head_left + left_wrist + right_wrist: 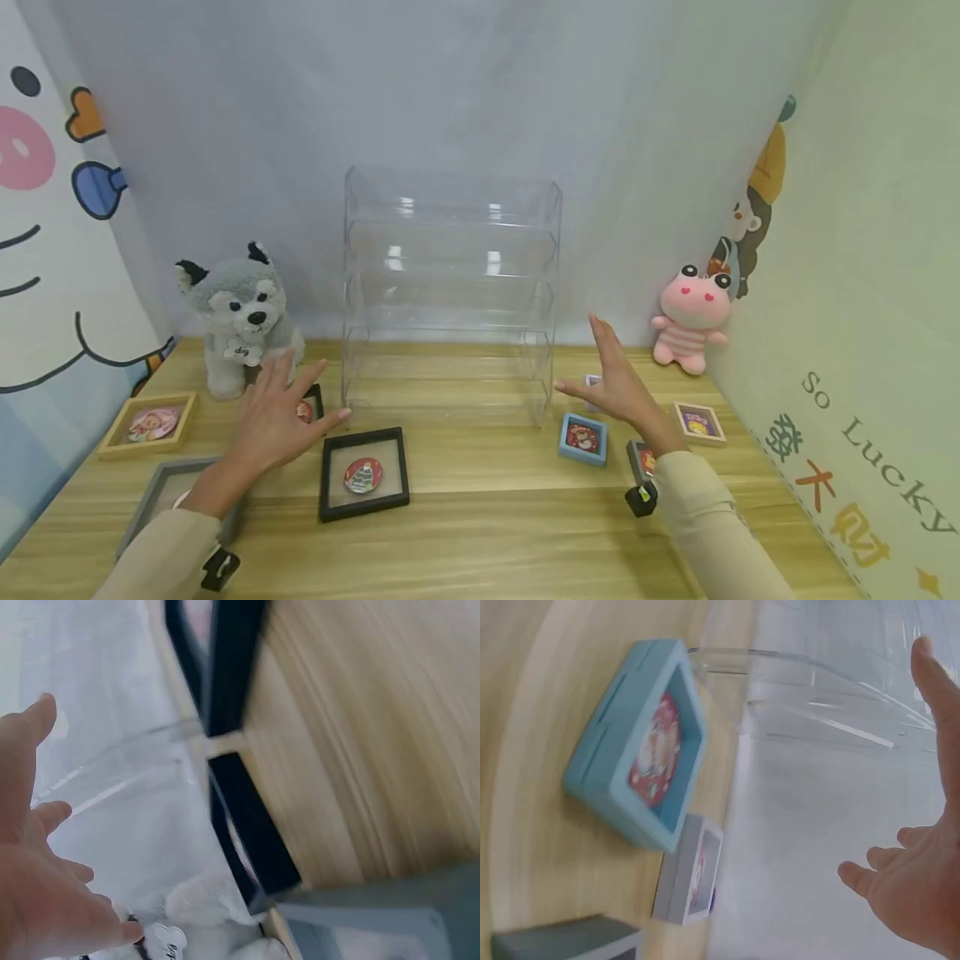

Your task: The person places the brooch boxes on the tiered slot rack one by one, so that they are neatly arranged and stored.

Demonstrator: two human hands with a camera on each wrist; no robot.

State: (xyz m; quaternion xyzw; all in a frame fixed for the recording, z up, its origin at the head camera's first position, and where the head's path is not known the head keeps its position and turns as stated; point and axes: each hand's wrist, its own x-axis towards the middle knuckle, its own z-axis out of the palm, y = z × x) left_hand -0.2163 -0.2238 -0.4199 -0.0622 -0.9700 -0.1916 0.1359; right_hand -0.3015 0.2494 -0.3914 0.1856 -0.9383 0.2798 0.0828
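Observation:
A clear tiered acrylic display rack stands at the back middle of the table. My left hand, fingers spread, hovers left of the rack, above a small black frame that it partly covers. In front lies a larger black frame with a round badge inside. My right hand is raised on the rack's right side, thumb apart from the straight fingers. Below it sit a blue frame with a red badge and a pale small frame, mostly behind the hand in the head view. Both hands hold nothing.
A grey frame lies under the left forearm, a yellow frame behind it. Near the right sleeve are a dark grey frame and a cream frame. A husky plush and a pink plush flank the rack.

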